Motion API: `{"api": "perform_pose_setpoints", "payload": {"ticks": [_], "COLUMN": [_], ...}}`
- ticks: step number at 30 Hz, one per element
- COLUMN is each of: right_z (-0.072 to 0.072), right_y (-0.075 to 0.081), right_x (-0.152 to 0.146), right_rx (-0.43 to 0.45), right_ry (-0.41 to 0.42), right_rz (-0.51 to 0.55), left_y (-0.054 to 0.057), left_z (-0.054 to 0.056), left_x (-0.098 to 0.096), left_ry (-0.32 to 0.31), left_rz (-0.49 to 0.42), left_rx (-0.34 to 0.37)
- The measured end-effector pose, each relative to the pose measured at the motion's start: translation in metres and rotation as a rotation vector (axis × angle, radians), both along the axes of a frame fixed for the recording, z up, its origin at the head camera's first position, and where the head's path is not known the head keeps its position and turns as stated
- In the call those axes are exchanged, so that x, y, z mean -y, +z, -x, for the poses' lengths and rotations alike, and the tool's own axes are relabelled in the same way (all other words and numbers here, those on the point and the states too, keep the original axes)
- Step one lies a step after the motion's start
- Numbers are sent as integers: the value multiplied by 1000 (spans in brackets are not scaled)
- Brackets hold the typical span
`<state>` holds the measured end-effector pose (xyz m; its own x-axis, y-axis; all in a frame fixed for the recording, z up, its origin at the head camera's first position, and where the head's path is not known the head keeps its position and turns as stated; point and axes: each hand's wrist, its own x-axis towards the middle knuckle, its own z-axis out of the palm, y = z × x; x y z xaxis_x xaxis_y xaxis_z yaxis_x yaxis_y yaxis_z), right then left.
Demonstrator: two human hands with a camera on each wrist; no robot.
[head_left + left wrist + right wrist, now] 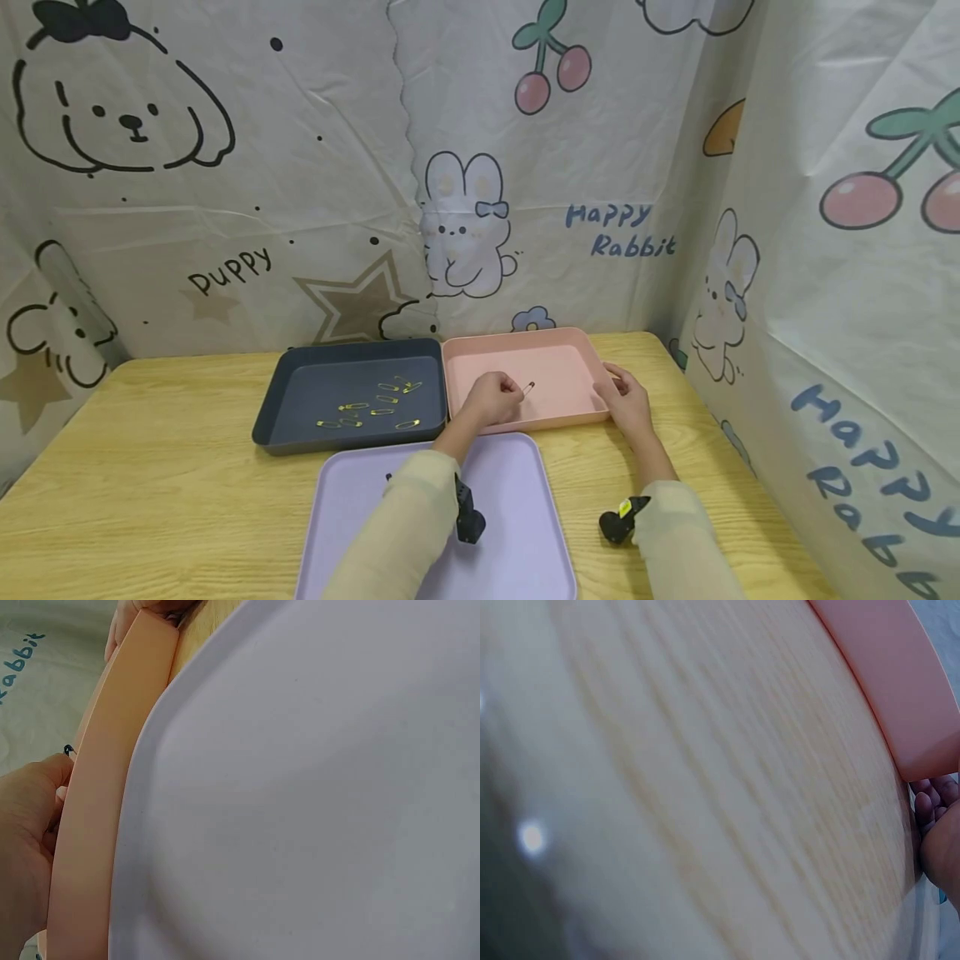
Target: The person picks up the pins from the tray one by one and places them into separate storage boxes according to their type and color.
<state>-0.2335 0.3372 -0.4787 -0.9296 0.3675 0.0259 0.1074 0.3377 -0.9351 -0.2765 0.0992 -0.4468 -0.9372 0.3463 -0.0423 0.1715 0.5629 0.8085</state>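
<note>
Over the pink tray (555, 358), my left hand (493, 398) pinches a small safety pin (528, 388) whose dark end points up and away from the fingertips. That dark end also shows past the thumb in the left wrist view, above the tray's rim. My right hand (632, 406) holds the pink tray at its right side near the front corner, thumb over the rim and fingers along the outside. In the right wrist view its fingers are curled beside the corner, partly hidden. Several yellow safety pins (386, 399) lie scattered in the dark grey tray (315, 383).
A lilac tray (517, 517) lies in front of the other two, under my left forearm. The dark grey tray stands against the pink tray's left side. All are on a wooden table (187, 483), with a printed cloth (337, 183) hanging behind and at the sides.
</note>
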Motion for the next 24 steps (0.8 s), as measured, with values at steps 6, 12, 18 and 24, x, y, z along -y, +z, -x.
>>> {"api": "perform_pose_setpoints", "payload": {"ticks": [6,12,18,24], "right_z": [0,0,-1,-2], "right_y": [0,-2,1,2], "right_x": [1,0,1,1], "right_rx": [-6,1,-1,-9], "right_ry": [-4,-5,-7,-6], "right_rz": [-10,-24,-21,-23], "left_y": [0,-2,-3,-1], "left_z": [0,2,3,6], "left_x": [1,2,3,7], "left_ry": [19,28,54,76], "left_rz": [14,40,54,60], "left_rx": [15,-19,-49,-13]}}
